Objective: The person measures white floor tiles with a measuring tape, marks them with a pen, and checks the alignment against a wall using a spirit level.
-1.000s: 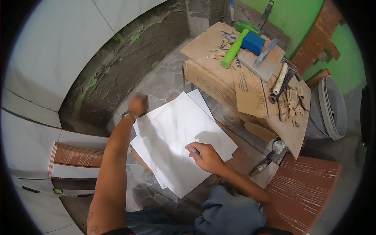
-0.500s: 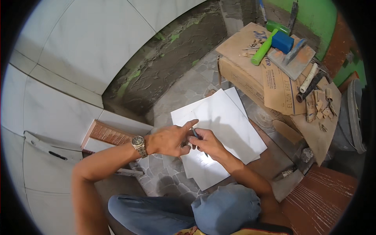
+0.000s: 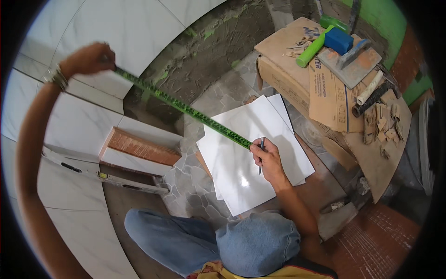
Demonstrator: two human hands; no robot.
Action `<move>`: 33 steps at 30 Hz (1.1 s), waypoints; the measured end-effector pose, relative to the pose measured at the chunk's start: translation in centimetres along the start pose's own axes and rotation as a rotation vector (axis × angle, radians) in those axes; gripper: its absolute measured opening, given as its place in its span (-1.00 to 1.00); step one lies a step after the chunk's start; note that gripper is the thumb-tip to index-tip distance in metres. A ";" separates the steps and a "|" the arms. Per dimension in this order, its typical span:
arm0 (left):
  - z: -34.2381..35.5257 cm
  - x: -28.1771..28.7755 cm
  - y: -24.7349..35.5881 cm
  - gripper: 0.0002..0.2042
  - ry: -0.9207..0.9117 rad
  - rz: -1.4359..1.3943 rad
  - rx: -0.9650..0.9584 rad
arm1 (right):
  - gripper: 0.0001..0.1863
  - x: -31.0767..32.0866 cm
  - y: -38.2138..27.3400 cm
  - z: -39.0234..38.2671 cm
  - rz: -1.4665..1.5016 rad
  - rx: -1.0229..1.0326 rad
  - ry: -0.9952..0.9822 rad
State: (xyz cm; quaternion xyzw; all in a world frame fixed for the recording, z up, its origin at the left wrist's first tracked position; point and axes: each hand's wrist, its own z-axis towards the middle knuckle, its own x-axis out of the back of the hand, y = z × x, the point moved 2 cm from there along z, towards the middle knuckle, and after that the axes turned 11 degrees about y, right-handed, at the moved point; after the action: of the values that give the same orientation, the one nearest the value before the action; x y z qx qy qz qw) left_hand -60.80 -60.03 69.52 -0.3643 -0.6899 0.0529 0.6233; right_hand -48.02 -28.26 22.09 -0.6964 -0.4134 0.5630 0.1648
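Observation:
A green tape measure blade (image 3: 183, 109) with dark markings stretches slanting from upper left to the middle of the view. At its upper end my left hand (image 3: 86, 59), blurred and wearing a metal watch, is closed on it; no case can be made out there. My right hand (image 3: 270, 162) pinches the lower end and also keeps a slim pen or pencil (image 3: 262, 142) between its fingers. Below that hand lie white marbled tiles (image 3: 237, 169), stacked askew on the floor. The blade passes over their upper left part.
At the right a cardboard box (image 3: 285, 88) bears a green-handled mallet (image 3: 316, 49), a blue block (image 3: 338, 41), a trowel (image 3: 350, 65) and tile scraps. A spirit level (image 3: 134, 183) lies left, near stacked tiles (image 3: 137, 149). My denim-covered knee (image 3: 258, 242) is close below.
My hands, close together over the tiles earlier, are now far apart. The left has swung up and left, and the green blade now spans between them. The right has moved slightly right.

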 end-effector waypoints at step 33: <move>24.4 -3.8 3.3 -0.94 0.416 0.587 0.170 | -0.22 5.2 18.4 -12.3 -0.384 -0.928 -0.746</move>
State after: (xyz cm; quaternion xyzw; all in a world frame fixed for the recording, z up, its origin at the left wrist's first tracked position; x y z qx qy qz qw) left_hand -81.50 -50.50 59.38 -0.4965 -0.4080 0.2113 0.7365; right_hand -29.42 -32.57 9.76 -0.3652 -0.7624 0.4902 -0.2121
